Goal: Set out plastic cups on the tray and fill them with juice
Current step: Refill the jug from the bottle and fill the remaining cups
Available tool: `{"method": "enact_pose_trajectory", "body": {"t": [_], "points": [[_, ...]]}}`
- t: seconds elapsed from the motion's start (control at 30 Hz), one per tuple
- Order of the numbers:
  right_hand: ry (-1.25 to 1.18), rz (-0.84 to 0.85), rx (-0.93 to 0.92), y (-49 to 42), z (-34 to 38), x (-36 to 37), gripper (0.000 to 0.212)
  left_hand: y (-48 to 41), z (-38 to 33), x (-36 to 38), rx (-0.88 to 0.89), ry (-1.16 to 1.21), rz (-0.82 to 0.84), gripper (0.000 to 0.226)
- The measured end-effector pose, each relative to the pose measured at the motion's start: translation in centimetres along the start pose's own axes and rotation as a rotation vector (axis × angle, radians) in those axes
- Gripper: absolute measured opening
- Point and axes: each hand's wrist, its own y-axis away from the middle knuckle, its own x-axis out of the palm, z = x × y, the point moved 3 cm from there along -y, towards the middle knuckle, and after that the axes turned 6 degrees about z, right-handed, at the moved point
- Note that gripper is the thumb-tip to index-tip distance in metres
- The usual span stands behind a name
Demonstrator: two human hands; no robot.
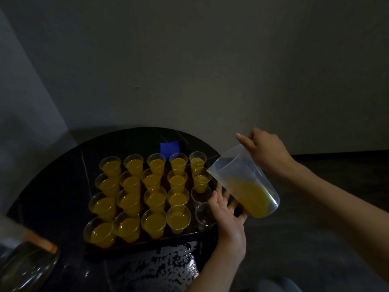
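Right fingers (245,142): clasped on the top edge of the jug (237,171), forefinger lying straight along the rim.
Left fingers (221,193): straight and spread, touching the jug's underside, gripping nothing.
Right hand (267,152): raised above the tray's right edge, arm reaching in from the right.
Left hand (229,213): low beneath the jug, just beside the tray.
Jug: translucent, tilted, mouth turned towards the cups, juice (254,199) pooled at its base end.
Empty cups (202,194): two, nearest in the right column.
Filled cups (155,199): eighteen, in rows on the tray (147,243).
Tabletop (59,175): dark, round, wet at the near edge; blue cloth (169,147) behind the tray.
Room: dim, plain wall (210,60).
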Motion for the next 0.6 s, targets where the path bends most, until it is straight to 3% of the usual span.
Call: {"method": "enact_pose_trajectory", "body": {"t": [0.6], "points": [[0.019, 0.027, -0.002, 2.2, -0.6, 2.3, 0.040, 2.5, 1.8, -1.3, -0.061, 0.056, -0.062, 0.048]]}}
